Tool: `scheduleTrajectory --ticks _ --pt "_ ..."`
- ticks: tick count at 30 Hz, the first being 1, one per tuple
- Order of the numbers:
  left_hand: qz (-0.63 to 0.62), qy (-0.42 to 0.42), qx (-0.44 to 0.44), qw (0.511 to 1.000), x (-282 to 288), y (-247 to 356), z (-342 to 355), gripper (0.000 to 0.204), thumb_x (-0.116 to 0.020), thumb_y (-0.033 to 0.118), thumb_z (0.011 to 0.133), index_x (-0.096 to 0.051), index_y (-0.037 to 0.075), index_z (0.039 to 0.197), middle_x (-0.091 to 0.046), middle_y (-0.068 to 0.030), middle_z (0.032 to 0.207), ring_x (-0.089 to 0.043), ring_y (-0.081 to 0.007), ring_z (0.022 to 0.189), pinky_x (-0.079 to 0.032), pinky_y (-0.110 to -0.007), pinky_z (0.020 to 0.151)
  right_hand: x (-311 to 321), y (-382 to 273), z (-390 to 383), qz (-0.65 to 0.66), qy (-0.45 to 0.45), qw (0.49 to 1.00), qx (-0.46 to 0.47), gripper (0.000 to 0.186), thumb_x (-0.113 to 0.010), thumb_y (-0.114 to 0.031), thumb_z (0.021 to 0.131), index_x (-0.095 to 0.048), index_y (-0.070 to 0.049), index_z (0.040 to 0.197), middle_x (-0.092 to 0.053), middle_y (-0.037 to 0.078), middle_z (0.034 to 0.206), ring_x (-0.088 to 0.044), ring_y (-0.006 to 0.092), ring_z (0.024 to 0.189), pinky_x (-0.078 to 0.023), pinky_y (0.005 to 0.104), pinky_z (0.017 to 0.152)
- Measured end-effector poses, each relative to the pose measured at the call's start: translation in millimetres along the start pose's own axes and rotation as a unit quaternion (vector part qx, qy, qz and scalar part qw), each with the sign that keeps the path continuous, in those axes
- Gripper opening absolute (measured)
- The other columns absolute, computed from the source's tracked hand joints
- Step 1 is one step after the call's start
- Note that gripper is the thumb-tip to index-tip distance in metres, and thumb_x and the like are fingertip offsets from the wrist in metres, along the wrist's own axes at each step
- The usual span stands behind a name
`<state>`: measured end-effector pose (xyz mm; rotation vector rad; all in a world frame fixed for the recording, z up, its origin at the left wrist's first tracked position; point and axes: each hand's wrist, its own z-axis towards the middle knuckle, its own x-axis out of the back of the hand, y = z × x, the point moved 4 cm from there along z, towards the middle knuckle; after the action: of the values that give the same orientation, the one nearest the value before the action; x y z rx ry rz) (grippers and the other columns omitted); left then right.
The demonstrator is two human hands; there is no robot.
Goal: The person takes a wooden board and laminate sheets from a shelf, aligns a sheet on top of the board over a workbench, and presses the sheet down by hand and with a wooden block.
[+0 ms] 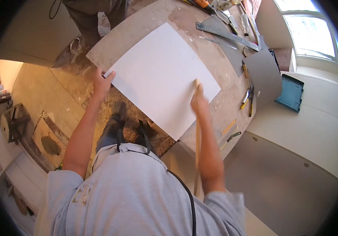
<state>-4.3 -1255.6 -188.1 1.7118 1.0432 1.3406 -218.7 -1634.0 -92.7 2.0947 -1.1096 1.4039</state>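
Note:
A large white sheet (153, 74) lies flat over the worktable, its near edge overhanging the front. My left hand (104, 80) is closed on the sheet's left edge, thumb on top and fingers partly hidden below. Over the right part of the sheet is my right hand (198, 98), somewhat blurred and closed. A thin tan strip (197, 145), like a wooden stick, runs in line with this hand, along my forearm; a tan tip shows beyond the fingers. Whether the sheet is touched by that tip, I cannot tell.
The dusty worktable (180, 17) bears a metal square (228, 35), a grey sheet (261, 74), pliers (251, 100) and an orange-and-black tool (205, 6). Right of it are a teal case lid (291, 92) and a pale cabinet. Another person's legs (94, 17) stand at the far left.

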Motion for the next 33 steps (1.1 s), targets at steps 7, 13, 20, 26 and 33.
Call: scheduleTrajectory --ticks 7,13,20,26,33 --pt "-0.043 -0.014 0.046 0.998 5 -1 -2 0.042 -0.079 0.032 0.084 -0.057 -0.001 0.099 -0.064 -0.0137 0.09 -0.062 -0.0247 0.082 -0.049 -0.041 0.074 -31 -46 11 -0.026 -0.027 0.999 0.039 0.067 -0.038 -0.022 0.103 -0.008 -0.02 0.163 -0.067 0.036 0.103 -0.069 0.0471 0.095 -0.054 0.0569 0.08" --pt "0.025 0.005 -0.004 1.0 9 5 -4 0.039 -0.079 0.029 0.084 -0.055 0.0 0.094 -0.064 -0.0175 0.083 -0.062 -0.0284 0.076 -0.05 -0.043 0.071 -19 -97 -3 -0.039 -0.062 0.995 0.066 0.065 -0.043 -0.024 0.103 -0.015 -0.023 0.161 -0.069 0.034 0.098 -0.069 0.0495 0.087 -0.054 0.0582 0.077" --pt "-0.024 0.003 -0.018 1.0 0 9 -3 0.038 -0.081 0.025 0.081 -0.053 0.001 0.089 -0.06 -0.0147 0.075 -0.057 -0.0287 0.068 -0.047 -0.042 0.066 29 -166 119 -0.016 0.006 0.993 0.121 0.06 -0.041 -0.025 0.102 -0.023 -0.016 0.158 -0.068 0.036 0.1 -0.069 0.05 0.091 -0.054 0.0573 0.079" --pt "-0.034 -0.014 0.019 0.999 13 5 -2 0.039 -0.081 0.026 0.081 -0.052 0.001 0.087 -0.059 -0.0147 0.075 -0.057 -0.0289 0.069 -0.047 -0.042 0.066 -22 -146 35 -0.012 -0.026 0.985 0.17 0.067 -0.048 -0.023 0.101 -0.017 -0.018 0.16 -0.066 0.04 0.096 -0.067 0.0552 0.086 -0.053 0.0611 0.077" --pt "-0.053 -0.019 0.04 0.998 3 6 0 0.037 -0.08 0.026 0.082 -0.053 0.001 0.088 -0.06 -0.0173 0.074 -0.06 -0.0317 0.068 -0.047 -0.043 0.065 49 -253 137 0.028 -0.062 0.994 0.091 0.061 -0.042 -0.023 0.1 -0.023 -0.019 0.159 -0.066 0.037 0.109 -0.067 0.0505 0.096 -0.053 0.0563 0.082"
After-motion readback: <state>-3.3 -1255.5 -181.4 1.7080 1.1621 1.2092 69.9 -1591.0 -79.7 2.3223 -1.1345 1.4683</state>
